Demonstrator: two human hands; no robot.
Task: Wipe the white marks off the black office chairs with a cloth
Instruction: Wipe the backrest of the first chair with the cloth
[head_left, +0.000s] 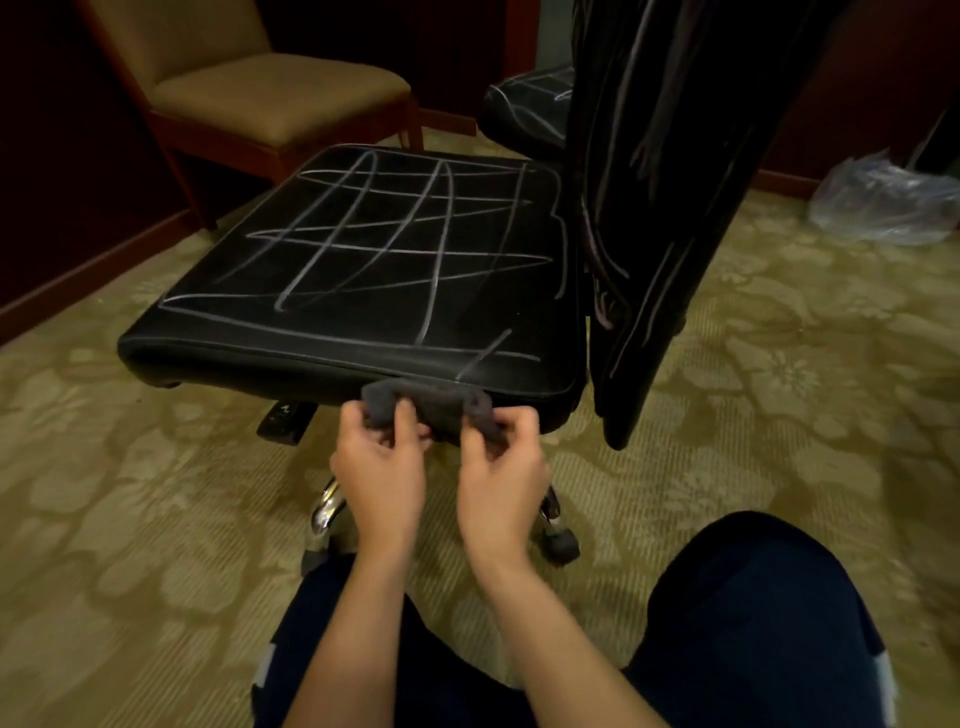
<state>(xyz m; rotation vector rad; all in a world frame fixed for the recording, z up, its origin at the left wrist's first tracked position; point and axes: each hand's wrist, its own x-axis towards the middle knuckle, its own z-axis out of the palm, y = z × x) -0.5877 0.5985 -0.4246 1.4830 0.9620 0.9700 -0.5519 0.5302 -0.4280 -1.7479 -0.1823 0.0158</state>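
Chair seat (363, 270) fully marked; left hand (382, 467) and right hand (501, 475) both pinch bunched cloth (431, 408). Risk: a wadded cloth may smear chalk rather than lift it.

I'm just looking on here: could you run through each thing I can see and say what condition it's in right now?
Seat: covered in white scribbles, unwiped.
Backrest: upright, streaked white.
Cloth: dark, bunched, held at the seat's front edge.
Left hand: pinching the cloth.
Right hand: pinching the cloth.
Second black chair: behind, also marked.
Tan chair: unoccupied.
Plastic bag: crumpled on the carpet.
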